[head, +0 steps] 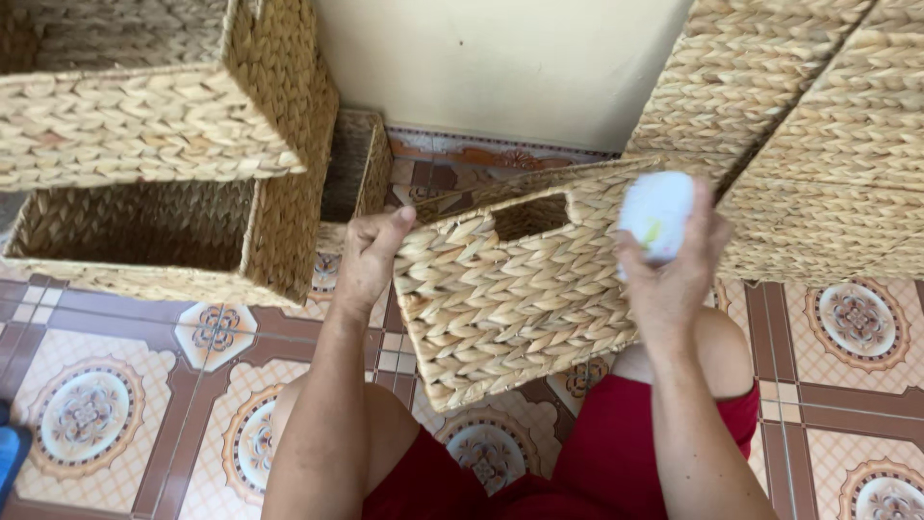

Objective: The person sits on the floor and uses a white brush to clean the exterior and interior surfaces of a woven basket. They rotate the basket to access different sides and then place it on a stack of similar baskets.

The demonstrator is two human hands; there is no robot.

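Note:
A rectangular woven straw basket (510, 289) with a cut-out handle slot is held tilted above my knees. My left hand (366, 255) grips its left corner, thumb on the rim. My right hand (674, 265) holds a white rounded object (656, 214), like a roll or small bottle, against the basket's right end. I sit on the floor in red shorts, knees spread below the basket.
Stacked woven baskets (144, 125) stand at the left, with another open one (358, 164) behind them. More woven baskets (818, 116) are piled at the right. A cream wall (500, 58) is behind. Patterned floor tiles (87, 414) lie all around. A blue object (12, 457) sits at the left edge.

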